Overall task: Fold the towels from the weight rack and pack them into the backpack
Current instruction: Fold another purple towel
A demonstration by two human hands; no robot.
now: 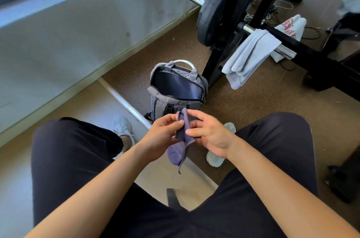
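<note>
- Centre frame: left hand (162, 136) and right hand (211, 137) pinch a purple towel (178, 152) with their fingers (195, 131).
- Open grey backpack (176, 102) stands on the floor (243, 105) just above.
- Pale blue towel (250, 55) hangs over the rack bar (286, 52), upper right.

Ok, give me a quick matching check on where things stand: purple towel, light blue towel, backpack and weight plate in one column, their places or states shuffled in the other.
Things
1. purple towel
2. light blue towel
3. backpack
4. weight plate

Places or states
A. stands unzipped on the floor
B. mounted on the weight rack, near the wall
C. draped over the chrome bar
D. pinched between the left hand and the right hand

Pairs: 1-D, 2-C, 3-A, 4-B
</note>
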